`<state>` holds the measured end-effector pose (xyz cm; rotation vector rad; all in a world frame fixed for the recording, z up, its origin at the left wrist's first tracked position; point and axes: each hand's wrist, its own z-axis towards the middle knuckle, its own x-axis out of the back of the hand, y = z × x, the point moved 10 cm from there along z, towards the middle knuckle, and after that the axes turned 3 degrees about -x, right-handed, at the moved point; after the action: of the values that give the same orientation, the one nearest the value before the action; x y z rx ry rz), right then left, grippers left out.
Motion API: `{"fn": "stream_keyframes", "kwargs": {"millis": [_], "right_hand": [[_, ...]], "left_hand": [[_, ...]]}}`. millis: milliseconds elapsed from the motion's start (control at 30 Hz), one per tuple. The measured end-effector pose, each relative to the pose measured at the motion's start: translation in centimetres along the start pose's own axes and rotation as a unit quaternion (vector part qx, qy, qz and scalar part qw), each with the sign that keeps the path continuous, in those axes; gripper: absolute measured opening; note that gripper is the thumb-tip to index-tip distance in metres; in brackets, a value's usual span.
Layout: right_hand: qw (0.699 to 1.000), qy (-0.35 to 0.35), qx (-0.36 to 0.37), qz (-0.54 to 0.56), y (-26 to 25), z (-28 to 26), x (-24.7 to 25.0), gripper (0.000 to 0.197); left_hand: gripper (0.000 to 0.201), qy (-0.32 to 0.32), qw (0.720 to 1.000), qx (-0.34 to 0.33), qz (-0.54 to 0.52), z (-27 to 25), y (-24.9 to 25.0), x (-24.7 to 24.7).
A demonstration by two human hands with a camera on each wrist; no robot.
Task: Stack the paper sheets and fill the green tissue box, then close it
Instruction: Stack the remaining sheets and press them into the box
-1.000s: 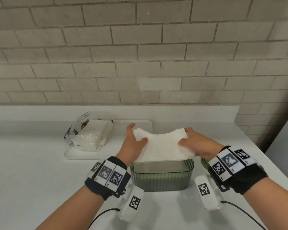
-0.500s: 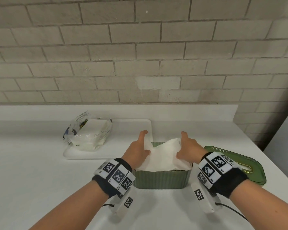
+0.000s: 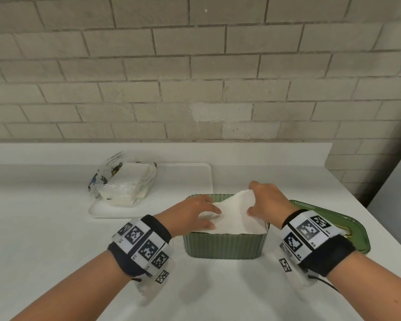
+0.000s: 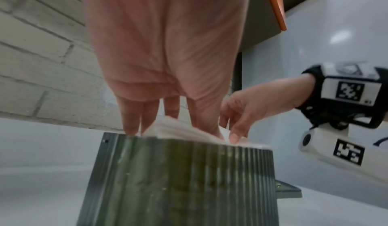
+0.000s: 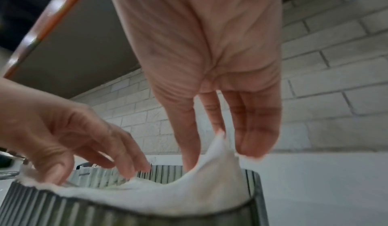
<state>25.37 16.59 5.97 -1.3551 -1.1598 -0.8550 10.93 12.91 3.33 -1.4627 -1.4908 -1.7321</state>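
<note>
The green ribbed tissue box [image 3: 225, 247] stands open on the white counter in front of me. A stack of white paper sheets [image 3: 237, 222] lies inside it, its top level with the rim. My left hand [image 3: 206, 213] rests on the left part of the stack with straight fingers [image 4: 130, 121] pressing down. My right hand [image 3: 258, 199] pinches the stack's far right corner, which stands up in a peak [image 5: 218, 140] between its fingers. The box's green lid [image 3: 320, 216] lies flat to the right of the box, partly hidden by my right wrist.
A white tray [image 3: 190, 174] sits behind and left of the box, holding a plastic pack of tissues [image 3: 125, 181]. A brick wall runs along the back of the counter. The counter's right edge [image 3: 357, 205] lies just past the lid.
The paper stack has gone from above the box down into it. Both hands came down with it; the left flattened onto the stack, and the right now lifts one corner.
</note>
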Motion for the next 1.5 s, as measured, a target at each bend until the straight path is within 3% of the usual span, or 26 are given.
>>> {"fn": "stream_keyframes", "kwargs": {"millis": [100, 233, 367, 600, 667, 733, 833, 933, 1033, 1133, 1267, 1500], "right_hand": [[0.998, 0.055, 0.026, -0.033, -0.5, 0.1, 1.0, 0.032], [0.999, 0.033, -0.003, -0.007, 0.3, 0.4, 0.3, 0.028], [0.998, 0.053, 0.014, -0.006, 0.2, 0.2, -0.6, 0.030], [0.983, 0.138, 0.116, -0.043, -0.8, -0.1, 0.4, 0.028], [0.977, 0.117, 0.142, -0.104, -1.2, -0.2, -0.4, 0.029], [0.977, 0.077, 0.120, -0.159, -0.6, 0.0, -1.6, 0.024], [0.982, 0.028, 0.079, -0.172, 0.5, 0.0, -2.6, 0.015], [0.983, 0.036, 0.089, -0.157, 0.2, -0.2, -1.8, 0.015], [0.980, 0.026, 0.142, -0.134, -1.1, -0.7, -1.1, 0.045], [0.976, -0.044, 0.154, -0.150, -1.2, -0.9, -2.1, 0.062], [0.974, -0.116, 0.107, -0.161, 0.3, -0.2, -4.0, 0.064], [0.975, -0.134, 0.098, -0.144, 0.5, 0.0, -5.0, 0.056]], "left_hand": [[0.045, -0.024, 0.999, 0.023, -0.007, 0.3, -0.7, -0.8], [0.045, -0.026, 0.999, 0.027, -0.001, 0.4, -0.4, -1.3], [0.049, -0.040, 0.995, 0.055, 0.070, 0.8, -0.5, -2.1], [0.050, -0.045, 0.985, 0.093, 0.141, 1.6, -0.5, -2.3], [0.051, -0.036, 0.985, 0.088, 0.145, 1.7, -0.2, -2.2], [0.052, -0.030, 0.988, 0.067, 0.137, 1.9, 0.3, -2.3], [0.056, -0.037, 0.990, 0.048, 0.125, 1.9, 0.3, -2.3], [0.060, -0.046, 0.992, 0.046, 0.111, 1.7, -0.3, -1.9], [0.062, -0.033, 0.996, 0.024, 0.084, 1.6, -0.3, -1.0], [0.064, -0.051, 0.993, 0.027, 0.104, 1.5, -0.8, -0.9], [0.066, -0.093, 0.983, 0.038, 0.153, 1.7, -1.1, -1.9], [0.066, -0.116, 0.973, 0.028, 0.199, 2.2, -0.8, -2.7]]}}
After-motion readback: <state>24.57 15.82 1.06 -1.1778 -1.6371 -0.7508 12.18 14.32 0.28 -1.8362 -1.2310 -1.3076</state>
